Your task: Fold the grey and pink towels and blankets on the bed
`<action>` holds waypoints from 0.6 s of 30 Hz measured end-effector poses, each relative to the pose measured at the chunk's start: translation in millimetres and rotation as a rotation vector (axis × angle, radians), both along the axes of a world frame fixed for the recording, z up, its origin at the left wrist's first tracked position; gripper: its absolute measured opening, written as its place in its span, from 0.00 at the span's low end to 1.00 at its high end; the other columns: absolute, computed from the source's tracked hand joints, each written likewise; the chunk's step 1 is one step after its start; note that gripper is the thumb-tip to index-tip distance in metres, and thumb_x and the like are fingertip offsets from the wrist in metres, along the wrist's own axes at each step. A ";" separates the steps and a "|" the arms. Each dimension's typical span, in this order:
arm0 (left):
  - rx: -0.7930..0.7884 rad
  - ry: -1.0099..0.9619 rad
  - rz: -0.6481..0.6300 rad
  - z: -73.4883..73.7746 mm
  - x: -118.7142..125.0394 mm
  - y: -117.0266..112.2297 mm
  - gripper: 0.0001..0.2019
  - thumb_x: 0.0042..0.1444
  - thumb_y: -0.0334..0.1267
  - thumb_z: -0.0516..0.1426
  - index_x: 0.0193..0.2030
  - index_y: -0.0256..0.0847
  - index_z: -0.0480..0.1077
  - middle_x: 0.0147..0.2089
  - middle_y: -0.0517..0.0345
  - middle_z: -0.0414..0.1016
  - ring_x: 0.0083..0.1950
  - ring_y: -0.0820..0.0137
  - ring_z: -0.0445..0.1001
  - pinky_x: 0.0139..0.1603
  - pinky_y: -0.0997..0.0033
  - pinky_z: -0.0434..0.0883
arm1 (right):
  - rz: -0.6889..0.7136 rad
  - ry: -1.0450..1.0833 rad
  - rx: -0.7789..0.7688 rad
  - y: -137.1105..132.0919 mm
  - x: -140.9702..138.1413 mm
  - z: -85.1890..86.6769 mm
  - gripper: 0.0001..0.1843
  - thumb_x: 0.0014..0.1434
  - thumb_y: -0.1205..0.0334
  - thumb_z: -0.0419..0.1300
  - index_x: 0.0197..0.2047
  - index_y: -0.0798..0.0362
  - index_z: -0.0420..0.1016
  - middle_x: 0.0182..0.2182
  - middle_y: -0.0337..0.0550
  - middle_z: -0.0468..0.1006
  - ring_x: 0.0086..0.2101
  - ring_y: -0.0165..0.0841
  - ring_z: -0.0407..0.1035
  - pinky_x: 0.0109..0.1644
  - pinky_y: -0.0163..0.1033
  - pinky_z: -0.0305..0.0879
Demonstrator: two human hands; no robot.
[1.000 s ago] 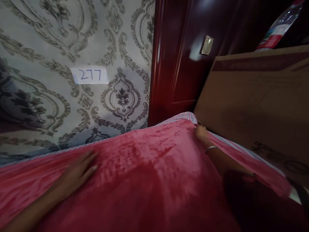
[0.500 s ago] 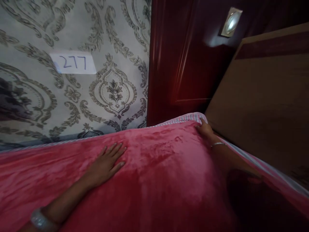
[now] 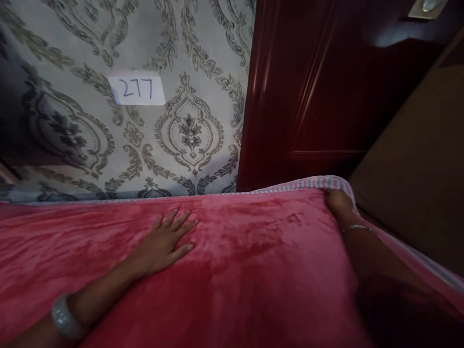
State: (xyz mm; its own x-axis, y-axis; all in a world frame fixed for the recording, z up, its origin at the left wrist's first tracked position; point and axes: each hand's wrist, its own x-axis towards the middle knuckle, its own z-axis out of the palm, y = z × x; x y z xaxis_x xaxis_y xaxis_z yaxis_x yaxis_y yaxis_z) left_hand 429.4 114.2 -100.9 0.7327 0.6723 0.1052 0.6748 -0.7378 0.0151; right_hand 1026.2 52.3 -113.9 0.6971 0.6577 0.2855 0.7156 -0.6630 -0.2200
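Observation:
A pinkish-red plush bed cover (image 3: 232,270) fills the lower part of the view, over what looks like a mattress. My left hand (image 3: 163,246) lies flat on it, fingers spread, holding nothing. At the far right corner my right hand (image 3: 340,205) is closed on the edge of the cover, its fingertips partly hidden. Just beyond that corner shows a pink, white and grey striped edge (image 3: 315,182), which also runs down the right side behind my wrist.
A patterned wall (image 3: 203,63) with a paper label (image 3: 137,88) reading 277 stands behind the bed. Right of it is a dark red door (image 3: 311,96) with a metal fitting (image 3: 427,8). A brown board-like panel (image 3: 416,169) leans close along the right side.
The view has shifted, so the wall label and door sit further right. My right hand stays at the cover's corner, and my left hand still lies flat with its fingers slightly more spread.

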 end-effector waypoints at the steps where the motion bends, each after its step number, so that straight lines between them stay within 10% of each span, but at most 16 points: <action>1: 0.020 -0.004 -0.007 -0.5 -0.3 0.1 0.33 0.66 0.62 0.46 0.75 0.60 0.50 0.79 0.56 0.46 0.78 0.42 0.41 0.71 0.30 0.49 | -0.003 0.023 0.014 1.4 2.9 -1.6 0.27 0.65 0.66 0.49 0.64 0.55 0.75 0.54 0.64 0.76 0.49 0.51 0.74 0.51 0.50 0.70; 7: 0.078 -0.010 -0.028 -2.0 -0.8 2.9 0.32 0.66 0.60 0.47 0.75 0.60 0.51 0.78 0.57 0.48 0.78 0.44 0.44 0.72 0.33 0.51 | 0.051 -0.006 0.130 -32.1 -10.2 11.6 0.28 0.67 0.64 0.48 0.67 0.62 0.69 0.59 0.63 0.73 0.57 0.47 0.69 0.58 0.45 0.66; 13: 0.030 0.024 0.022 2.1 7.1 4.9 0.31 0.67 0.56 0.46 0.75 0.54 0.55 0.78 0.53 0.48 0.78 0.43 0.43 0.70 0.30 0.52 | 0.062 -0.010 -0.182 -126.4 -54.8 2.4 0.30 0.71 0.47 0.47 0.71 0.47 0.63 0.69 0.55 0.61 0.64 0.51 0.61 0.62 0.56 0.62; 18: 0.053 0.018 0.032 12.9 14.4 2.0 0.30 0.66 0.51 0.48 0.73 0.49 0.59 0.77 0.47 0.51 0.77 0.41 0.46 0.69 0.32 0.54 | -0.028 0.085 -0.278 -208.9 -71.2 14.4 0.27 0.73 0.53 0.43 0.67 0.55 0.69 0.62 0.56 0.71 0.60 0.42 0.67 0.60 0.44 0.64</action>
